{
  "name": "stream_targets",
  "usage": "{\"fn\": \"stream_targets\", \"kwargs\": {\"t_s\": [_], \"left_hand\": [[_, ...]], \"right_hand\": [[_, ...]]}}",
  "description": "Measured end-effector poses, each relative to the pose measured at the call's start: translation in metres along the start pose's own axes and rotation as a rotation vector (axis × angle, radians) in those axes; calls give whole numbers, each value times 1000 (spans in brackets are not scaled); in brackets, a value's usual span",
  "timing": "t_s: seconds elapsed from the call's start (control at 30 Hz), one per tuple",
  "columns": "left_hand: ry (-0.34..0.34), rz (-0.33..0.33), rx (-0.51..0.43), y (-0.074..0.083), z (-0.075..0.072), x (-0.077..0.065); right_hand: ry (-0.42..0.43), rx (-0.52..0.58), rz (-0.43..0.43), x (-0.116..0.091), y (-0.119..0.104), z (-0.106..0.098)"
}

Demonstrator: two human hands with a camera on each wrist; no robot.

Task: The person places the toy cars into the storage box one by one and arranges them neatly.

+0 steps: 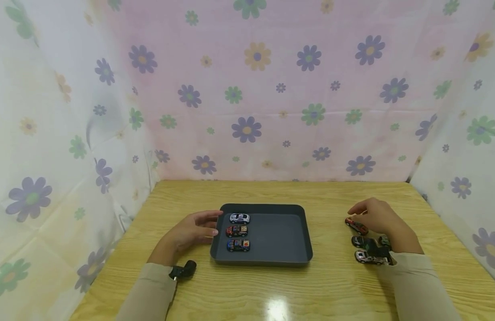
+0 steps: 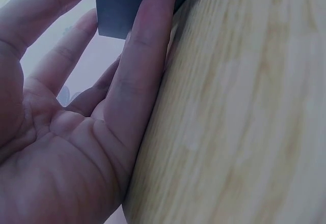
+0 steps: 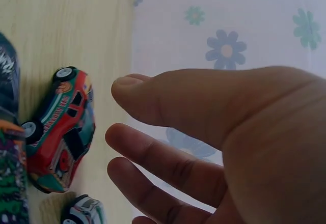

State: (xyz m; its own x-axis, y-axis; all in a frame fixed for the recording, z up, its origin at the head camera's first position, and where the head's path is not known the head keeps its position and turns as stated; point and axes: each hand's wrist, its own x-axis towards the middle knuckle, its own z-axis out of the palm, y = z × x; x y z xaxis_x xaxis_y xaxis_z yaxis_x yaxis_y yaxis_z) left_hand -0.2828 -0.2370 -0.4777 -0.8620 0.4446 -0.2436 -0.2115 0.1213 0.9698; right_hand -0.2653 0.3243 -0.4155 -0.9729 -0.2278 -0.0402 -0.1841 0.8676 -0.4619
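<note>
Wooden table; grey tray on it, three toy cars in a column along its left side; left hand at the tray's left wall, fingers extended, seemingly touching it, contact hard to confirm; right hand much nearer the red car, thumb and fingers parted, gripping nothing; red car just below the fingertips, at the far end of the right-hand car cluster, long axis slanting far-left to near-right.

free: table between tray and right-side cars | blocked: tray's left, three toy cars
</note>
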Motion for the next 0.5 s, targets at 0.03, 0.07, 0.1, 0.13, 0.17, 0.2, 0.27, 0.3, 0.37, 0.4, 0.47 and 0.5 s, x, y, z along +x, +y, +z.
{"fn": "stream_targets", "kwargs": {"t_s": [0.03, 0.07, 0.1, 0.13, 0.17, 0.2, 0.27, 0.3, 0.37, 0.4, 0.47, 0.5], "left_hand": [[2, 0, 3, 1, 0, 0], [3, -1, 5, 1, 1, -1], [4, -1, 7, 2, 1, -1], [6, -2, 7, 2, 1, -1], [7, -1, 7, 2, 1, -1], [8, -2, 6, 3, 1, -1], [9, -2, 7, 3, 1, -2], [10, -2, 8, 3, 1, -2], [9, 1, 11, 3, 1, -2], [7, 1, 10, 2, 1, -1], [4, 3, 9, 2, 1, -1], [2, 4, 9, 2, 1, -1]], "right_hand": [[-3, -3, 4, 0, 1, 0], [-6, -2, 6, 0, 1, 1], [-8, 0, 8, 1, 2, 1], [-10, 4, 10, 1, 3, 2], [-13, 7, 12, 1, 5, 2], [-14, 9, 14, 1, 6, 3], [-19, 15, 19, 2, 9, 4], [-21, 12, 24, 3, 10, 4], [-27, 4, 33, 4, 13, 5], [-33, 1, 34, 4, 14, 5], [-45, -1, 45, 5, 16, 5], [-48, -2, 50, 5, 16, 5]]}}
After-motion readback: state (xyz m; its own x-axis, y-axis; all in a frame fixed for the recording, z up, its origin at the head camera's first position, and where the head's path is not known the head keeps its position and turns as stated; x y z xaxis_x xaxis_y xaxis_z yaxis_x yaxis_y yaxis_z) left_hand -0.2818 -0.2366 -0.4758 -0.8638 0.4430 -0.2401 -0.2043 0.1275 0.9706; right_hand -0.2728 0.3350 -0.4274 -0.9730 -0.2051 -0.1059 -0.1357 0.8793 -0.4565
